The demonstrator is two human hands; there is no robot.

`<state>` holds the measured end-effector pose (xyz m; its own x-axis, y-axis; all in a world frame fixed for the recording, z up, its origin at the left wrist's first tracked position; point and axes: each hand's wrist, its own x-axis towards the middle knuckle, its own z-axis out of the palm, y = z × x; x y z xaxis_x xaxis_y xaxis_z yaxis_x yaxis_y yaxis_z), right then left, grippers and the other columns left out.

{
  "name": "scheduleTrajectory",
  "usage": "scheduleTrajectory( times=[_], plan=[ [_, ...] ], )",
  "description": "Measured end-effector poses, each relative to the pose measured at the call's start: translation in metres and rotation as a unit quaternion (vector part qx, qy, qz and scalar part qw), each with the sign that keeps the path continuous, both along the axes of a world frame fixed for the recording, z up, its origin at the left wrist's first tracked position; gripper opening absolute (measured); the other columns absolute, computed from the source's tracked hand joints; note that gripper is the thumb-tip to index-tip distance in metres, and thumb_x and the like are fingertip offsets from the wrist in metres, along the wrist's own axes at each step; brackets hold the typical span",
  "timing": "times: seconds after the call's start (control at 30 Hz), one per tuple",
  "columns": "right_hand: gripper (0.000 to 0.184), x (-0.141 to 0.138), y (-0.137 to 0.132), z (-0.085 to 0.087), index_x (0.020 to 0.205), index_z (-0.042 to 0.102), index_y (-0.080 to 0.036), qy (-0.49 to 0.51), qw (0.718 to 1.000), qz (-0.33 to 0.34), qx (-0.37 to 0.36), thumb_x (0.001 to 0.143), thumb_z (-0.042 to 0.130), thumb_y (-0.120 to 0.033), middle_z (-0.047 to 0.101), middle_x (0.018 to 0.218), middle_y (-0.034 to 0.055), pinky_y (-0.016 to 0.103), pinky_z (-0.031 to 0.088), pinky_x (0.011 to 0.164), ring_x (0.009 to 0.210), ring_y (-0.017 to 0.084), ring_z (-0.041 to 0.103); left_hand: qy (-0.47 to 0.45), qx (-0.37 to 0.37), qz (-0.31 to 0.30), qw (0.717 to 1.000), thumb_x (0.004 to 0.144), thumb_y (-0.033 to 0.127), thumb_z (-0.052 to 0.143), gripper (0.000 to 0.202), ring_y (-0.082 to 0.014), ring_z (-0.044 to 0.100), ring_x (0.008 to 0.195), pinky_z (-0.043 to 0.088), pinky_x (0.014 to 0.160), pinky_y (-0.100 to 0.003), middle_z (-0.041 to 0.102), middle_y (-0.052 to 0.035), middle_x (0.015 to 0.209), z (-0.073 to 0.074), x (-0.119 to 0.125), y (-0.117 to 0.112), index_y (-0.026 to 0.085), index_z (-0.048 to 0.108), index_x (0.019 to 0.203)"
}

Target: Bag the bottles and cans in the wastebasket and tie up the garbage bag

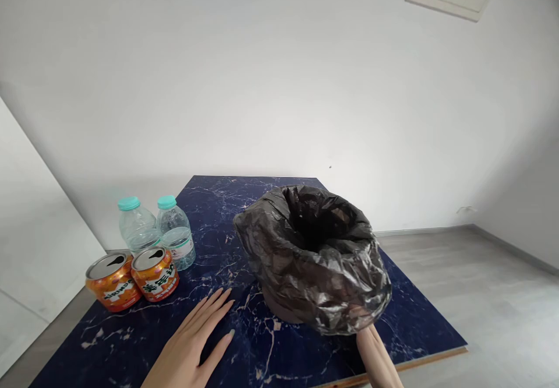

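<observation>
Bin [279, 312], draped in a black plastic liner [318, 286], stood upright on the dark blue marbled table [266, 364], right of centre in my head view. From my remote seat I saw the left hand [186, 347] resting on the tabletop, fingers stretched out, thumb spread, gripping nothing. The right hand [370, 341] met the liner's lower right edge; its fingers were mostly hidden, so I couldn't tell how far they were open or whether they held plastic, bin or neither.

My worry was that side: a sharp tug there could, I judged, strip the overhanging liner off the rim or tip the bin. Thin film might also tear under a nail. To the left, two orange Mirinda cans [156, 274] stood close together before two turquoise-capped plastic bottles [177, 233], near the table's left edge; a careless leftward sweep could knock them off.
</observation>
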<state>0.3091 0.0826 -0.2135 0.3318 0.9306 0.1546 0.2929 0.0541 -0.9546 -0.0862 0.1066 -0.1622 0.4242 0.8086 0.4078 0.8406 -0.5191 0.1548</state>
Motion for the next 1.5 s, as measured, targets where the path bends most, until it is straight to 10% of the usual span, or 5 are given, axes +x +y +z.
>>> scheduleTrajectory(
  times=[0.33,0.83,1.17,1.5],
  plan=[
    [0.065,-0.016,-0.006,0.02,0.134,0.081,-0.023,0.084,0.994,0.004,-0.075,0.097,0.059,-0.072,0.077,0.139,0.0112,0.048,0.035,0.13,0.156,0.036,0.049,0.025,-0.012,0.009,1.0,0.108,0.054,0.06,0.068,-0.0378,0.061,0.142,0.068,0.101,-0.048,0.05,0.0045,0.167,-0.001,-0.004,0.0,0.048,0.034,0.171],
    [0.057,-0.022,0.014,0.012,0.117,0.086,-0.018,-0.091,0.993,0.043,0.065,0.099,0.058,-0.065,0.083,0.116,0.0204,0.052,0.053,0.112,0.125,0.041,0.072,0.012,-0.031,0.018,0.999,0.108,0.052,0.062,0.063,-0.0365,0.059,0.146,0.065,0.107,-0.048,0.051,0.0039,0.167,0.005,-0.001,-0.003,0.047,0.042,0.168],
    [0.054,-0.013,0.015,0.008,0.108,0.088,-0.019,-0.104,0.992,0.058,0.032,0.091,0.067,-0.066,0.085,0.105,0.0169,0.044,0.062,0.094,0.107,0.039,0.077,-0.006,-0.032,0.018,0.999,0.108,0.053,0.062,0.059,-0.0356,0.06,0.146,0.066,0.107,-0.047,0.052,0.006,0.167,0.003,-0.002,-0.006,0.048,0.047,0.165],
    [0.058,-0.017,0.013,0.004,0.118,0.085,-0.016,-0.104,0.992,0.048,0.045,0.096,0.062,-0.064,0.082,0.123,0.0194,0.05,0.056,0.107,0.116,0.041,0.075,-0.001,-0.032,0.019,0.999,0.108,0.053,0.061,0.056,-0.0351,0.06,0.146,0.064,0.109,-0.047,0.053,0.0052,0.166,0.007,0.001,-0.008,0.046,0.05,0.163]
  ],
)
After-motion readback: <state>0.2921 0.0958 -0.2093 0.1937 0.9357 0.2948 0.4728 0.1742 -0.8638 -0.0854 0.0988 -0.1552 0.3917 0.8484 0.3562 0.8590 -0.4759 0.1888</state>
